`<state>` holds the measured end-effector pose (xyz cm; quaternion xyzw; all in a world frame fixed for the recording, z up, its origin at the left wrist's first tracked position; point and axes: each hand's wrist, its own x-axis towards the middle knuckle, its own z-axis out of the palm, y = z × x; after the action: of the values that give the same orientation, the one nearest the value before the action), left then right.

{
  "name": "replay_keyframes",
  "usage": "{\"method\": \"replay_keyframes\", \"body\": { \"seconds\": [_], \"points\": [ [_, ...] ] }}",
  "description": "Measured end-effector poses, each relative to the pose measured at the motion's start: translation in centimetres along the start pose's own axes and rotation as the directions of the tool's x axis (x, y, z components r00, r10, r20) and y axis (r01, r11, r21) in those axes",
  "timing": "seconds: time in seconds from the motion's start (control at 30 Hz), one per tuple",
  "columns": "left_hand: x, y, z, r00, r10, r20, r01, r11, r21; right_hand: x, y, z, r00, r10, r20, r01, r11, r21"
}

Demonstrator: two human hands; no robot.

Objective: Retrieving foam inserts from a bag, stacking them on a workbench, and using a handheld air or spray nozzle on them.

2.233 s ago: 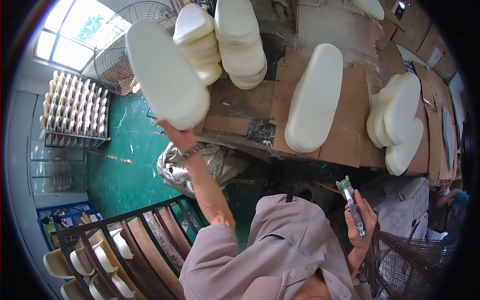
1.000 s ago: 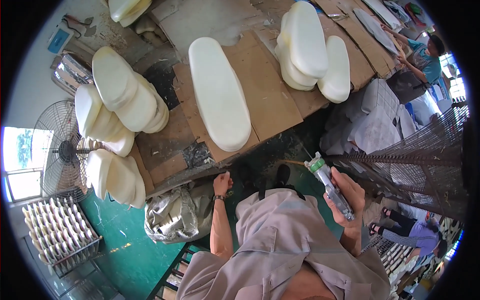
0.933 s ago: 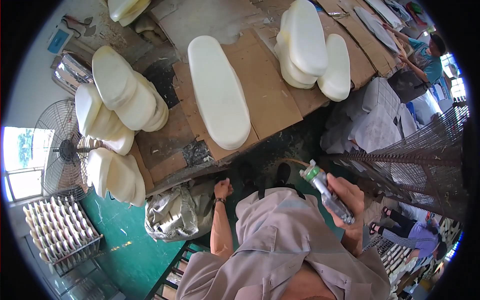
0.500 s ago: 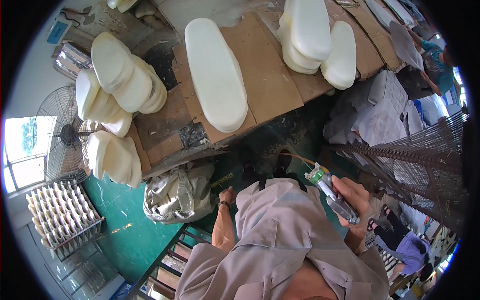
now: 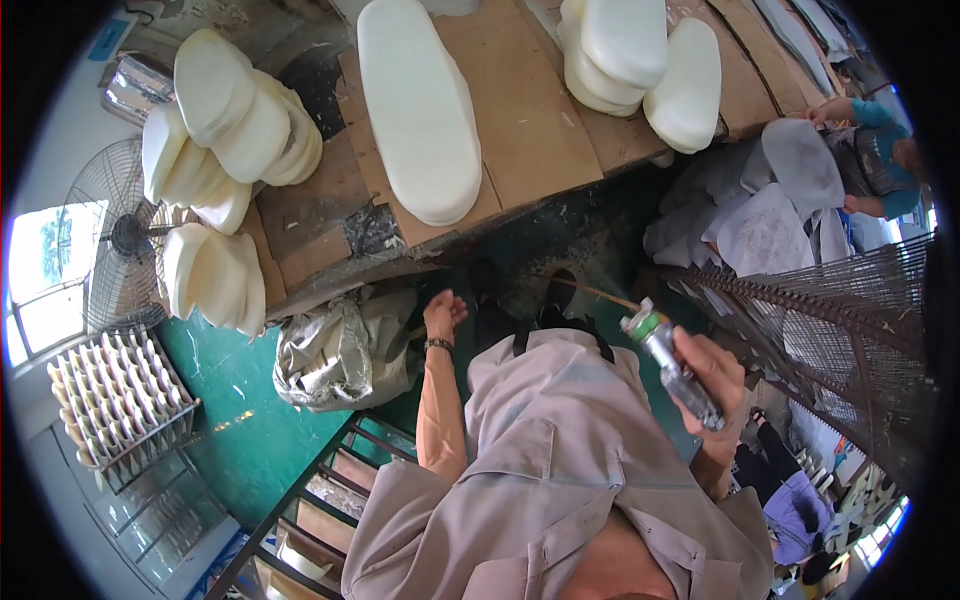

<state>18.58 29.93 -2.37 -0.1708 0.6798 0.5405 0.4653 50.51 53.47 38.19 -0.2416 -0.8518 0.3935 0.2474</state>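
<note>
Spray tool gripped in right hand, long foam pad waiting on the table.

Cardboard-topped table point(image 5: 540, 130) carries a long white foam pad point(image 5: 418, 105) lying flat near its front edge, stacked pads point(image 5: 625, 50) toward the right end. Right hand point(image 5: 710, 385) has fingers wrapped tight round the spray gun point(image 5: 672, 370), nozzle up; left hand point(image 5: 443, 312) hangs loosely curled, holding nothing, below the front edge. Best to aim the nozzle squarely at the pad.

Left hand point(image 5: 443, 312) dropped from foam pad point(image 5: 418, 105), now hanging low near table edge.
</note>
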Motion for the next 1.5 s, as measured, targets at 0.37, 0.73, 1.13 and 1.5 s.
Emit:
{"method": "replay_keyframes", "body": {
  "seconds": [0.37, 0.73, 1.13, 1.5],
  "points": [
    [1.2, 11.2, 4.7, 0.937, 0.349, -0.029, -0.334, 0.868, -0.366, -1.1, 0.6, -1.4, 0.992, 0.023, 0.127, -0.035, 0.995, 0.091],
    [1.9, 15.9, 7.8, 0.929, 0.370, 0.004, -0.353, 0.889, -0.291, -1.6, 0.7, -3.3, 0.984, 0.144, 0.108, -0.141, 0.989, -0.033],
    [1.5, 17.7, 7.5, 0.895, 0.428, 0.129, -0.347, 0.847, -0.404, 2.7, -0.8, -1.4, 0.995, 0.067, -0.068, -0.070, 0.997, -0.032],
    [-5.7, 22.2, 11.9, 0.736, 0.664, 0.134, -0.365, 0.556, -0.747, 4.6, -1.6, 1.1, 1.000, 0.026, 0.011, -0.025, 0.998, -0.058]
  ]
}}
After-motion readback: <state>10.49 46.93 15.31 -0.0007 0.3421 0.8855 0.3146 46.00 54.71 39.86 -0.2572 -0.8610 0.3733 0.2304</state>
